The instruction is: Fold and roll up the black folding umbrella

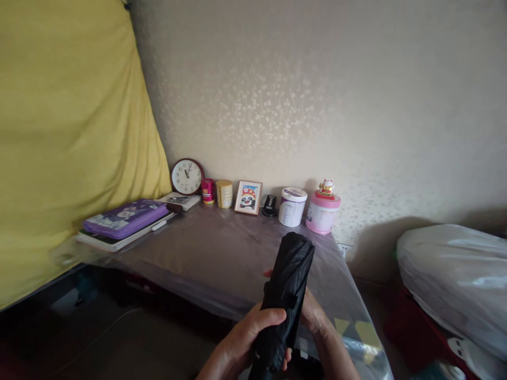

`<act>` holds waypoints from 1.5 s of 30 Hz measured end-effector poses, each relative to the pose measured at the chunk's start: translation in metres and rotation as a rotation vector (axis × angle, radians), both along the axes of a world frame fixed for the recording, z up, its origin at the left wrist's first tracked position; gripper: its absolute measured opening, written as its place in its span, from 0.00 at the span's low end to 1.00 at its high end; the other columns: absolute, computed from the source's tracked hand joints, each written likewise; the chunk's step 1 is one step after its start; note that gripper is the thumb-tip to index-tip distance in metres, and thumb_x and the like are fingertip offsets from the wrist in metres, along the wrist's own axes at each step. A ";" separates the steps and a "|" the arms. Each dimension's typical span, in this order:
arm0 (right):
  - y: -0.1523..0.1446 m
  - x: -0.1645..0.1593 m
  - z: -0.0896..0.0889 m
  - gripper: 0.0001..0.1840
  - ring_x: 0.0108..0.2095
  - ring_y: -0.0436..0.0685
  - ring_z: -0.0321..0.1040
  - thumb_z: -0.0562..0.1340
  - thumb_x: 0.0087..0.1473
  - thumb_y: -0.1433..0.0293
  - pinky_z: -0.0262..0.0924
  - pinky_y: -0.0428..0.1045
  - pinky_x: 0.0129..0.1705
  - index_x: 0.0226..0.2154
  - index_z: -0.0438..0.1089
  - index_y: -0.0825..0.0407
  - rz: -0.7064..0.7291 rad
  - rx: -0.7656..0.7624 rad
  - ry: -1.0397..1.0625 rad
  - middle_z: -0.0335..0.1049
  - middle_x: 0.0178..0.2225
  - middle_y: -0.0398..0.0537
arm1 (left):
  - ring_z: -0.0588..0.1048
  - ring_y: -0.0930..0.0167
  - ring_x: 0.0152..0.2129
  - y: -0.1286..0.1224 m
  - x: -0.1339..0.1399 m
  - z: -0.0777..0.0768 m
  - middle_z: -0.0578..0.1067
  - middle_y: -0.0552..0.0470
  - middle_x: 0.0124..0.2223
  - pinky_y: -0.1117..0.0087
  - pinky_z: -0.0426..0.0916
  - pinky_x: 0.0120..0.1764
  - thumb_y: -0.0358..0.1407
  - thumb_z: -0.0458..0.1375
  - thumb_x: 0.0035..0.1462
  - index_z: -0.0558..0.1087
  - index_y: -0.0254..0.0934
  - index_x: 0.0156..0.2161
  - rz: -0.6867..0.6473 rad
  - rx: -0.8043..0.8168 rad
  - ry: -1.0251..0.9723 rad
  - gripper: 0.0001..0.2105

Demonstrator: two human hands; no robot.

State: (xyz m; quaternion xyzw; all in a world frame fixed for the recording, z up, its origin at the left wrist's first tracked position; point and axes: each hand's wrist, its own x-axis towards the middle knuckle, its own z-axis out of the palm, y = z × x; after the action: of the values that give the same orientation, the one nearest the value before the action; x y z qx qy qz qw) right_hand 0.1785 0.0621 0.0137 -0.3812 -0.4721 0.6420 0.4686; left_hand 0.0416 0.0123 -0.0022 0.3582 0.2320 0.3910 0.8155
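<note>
A black folded umbrella (291, 269), its cloth wrapped tight, is held upright at a slant over the table's front edge. My left hand (255, 328) is closed round its lower part, with the thumb across the front and fingertips showing at the right side. Behind the umbrella, my right hand (311, 312) grips it from the right. A reddish fingertip of that hand shows past the left edge; most of its fingers are hidden.
Plastic film covers the table (206, 248). Along the wall stand a clock (187, 177), a framed panda picture (248, 198), a white tub (292, 207) and a pink-lidded tub (322, 212) topped by a figurine. A purple case (127, 219) lies left; a large plastic-wrapped bundle (455, 264) sits right.
</note>
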 end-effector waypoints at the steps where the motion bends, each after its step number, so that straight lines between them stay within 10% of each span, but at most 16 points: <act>1: -0.001 -0.001 0.001 0.20 0.30 0.57 0.70 0.67 0.41 0.62 0.65 0.52 0.36 0.39 0.73 0.54 0.004 0.011 -0.009 0.75 0.31 0.49 | 0.71 0.71 0.15 0.000 0.000 0.000 0.71 0.52 0.23 0.74 0.63 0.17 0.47 0.57 0.47 0.61 0.33 0.40 -0.004 -0.001 0.004 0.21; 12: 0.007 0.005 -0.018 0.20 0.42 0.62 0.70 0.64 0.47 0.60 0.62 0.58 0.47 0.42 0.72 0.53 0.176 0.118 -0.100 0.73 0.40 0.55 | 0.70 0.73 0.14 -0.005 -0.002 0.012 0.70 0.55 0.19 0.74 0.61 0.17 0.46 0.56 0.49 0.64 0.37 0.38 0.012 0.021 0.030 0.16; 45: 0.005 0.002 -0.017 0.22 0.32 0.61 0.66 0.70 0.31 0.52 0.64 0.57 0.38 0.26 0.73 0.51 -0.051 0.179 -0.221 0.70 0.25 0.48 | 0.70 0.71 0.13 0.002 -0.015 0.013 0.71 0.54 0.19 0.74 0.58 0.16 0.47 0.57 0.46 0.64 0.36 0.38 0.034 0.036 0.067 0.18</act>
State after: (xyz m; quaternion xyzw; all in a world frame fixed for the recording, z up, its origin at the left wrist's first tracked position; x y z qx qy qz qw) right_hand 0.1806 0.0666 -0.0031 -0.4183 -0.5665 0.5391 0.4621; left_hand 0.0270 0.0144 0.0109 0.3814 0.2583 0.3969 0.7939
